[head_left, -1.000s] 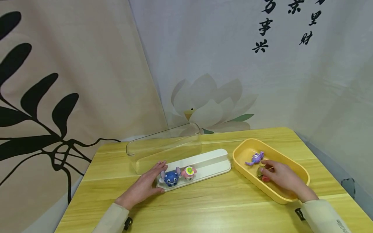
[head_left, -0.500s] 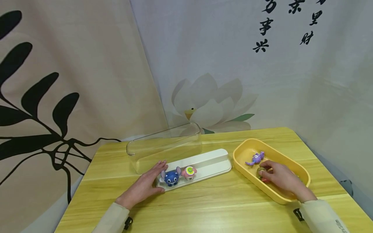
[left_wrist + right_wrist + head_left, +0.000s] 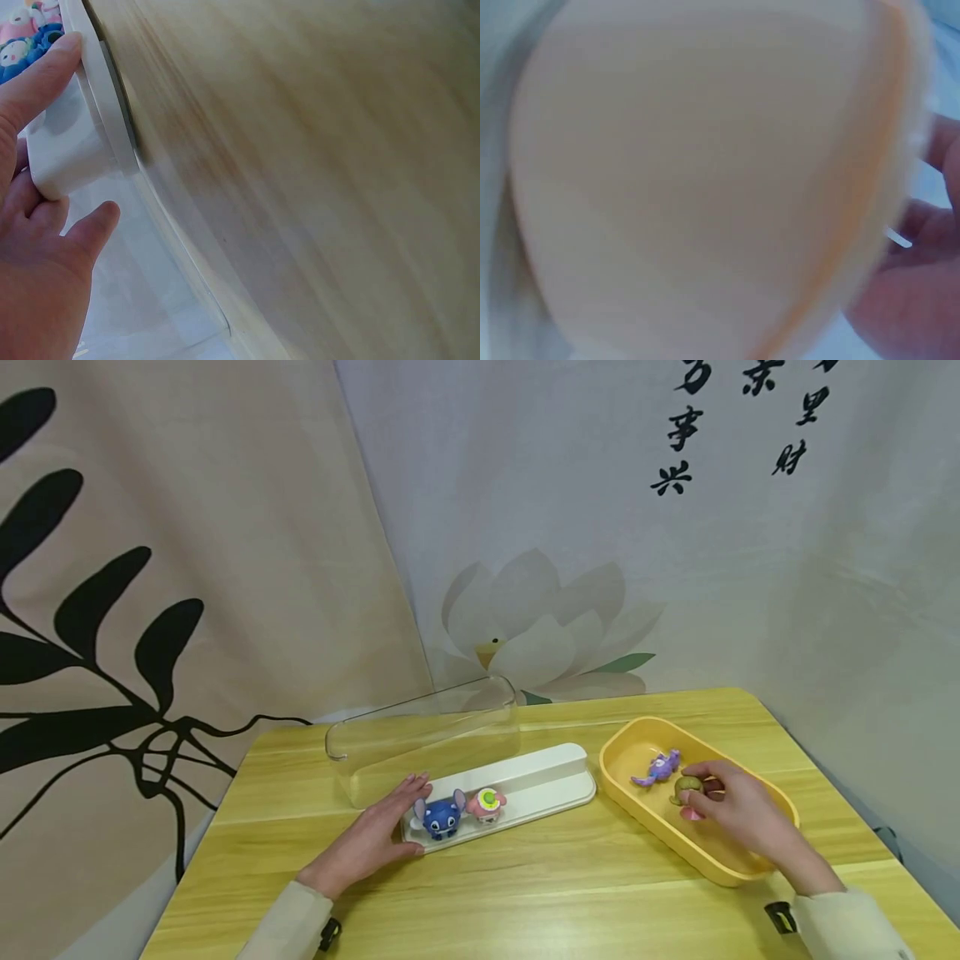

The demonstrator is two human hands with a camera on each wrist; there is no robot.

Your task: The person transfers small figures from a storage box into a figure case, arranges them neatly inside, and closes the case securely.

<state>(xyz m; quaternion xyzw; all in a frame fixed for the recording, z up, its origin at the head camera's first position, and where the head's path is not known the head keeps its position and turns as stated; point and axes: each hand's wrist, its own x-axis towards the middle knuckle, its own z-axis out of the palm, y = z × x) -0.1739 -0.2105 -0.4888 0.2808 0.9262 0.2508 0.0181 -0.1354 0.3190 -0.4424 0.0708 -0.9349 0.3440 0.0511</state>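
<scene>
Head view: an olive-green, rounded figurine [image 3: 687,785], pinched between thumb and fingers of the right hand [image 3: 742,808], inside or just above a yellow, round-cornered tray [image 3: 660,828]; floor contact cannot be told. A purple, long-tailed figurine [image 3: 662,767] lies in the tray. A white, stepped base [image 3: 547,785] carries a blue, big-eared figurine [image 3: 441,817] and a pink figurine [image 3: 486,805], side by side; the left hand [image 3: 367,842] grips the base's end, thumb and fingers apart across its width. Behind is a transparent, box-shaped cover [image 3: 427,739].

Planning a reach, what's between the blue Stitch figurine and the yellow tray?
In the head view: the pink figurine, then bare white base and a strip of tabletop.
</scene>
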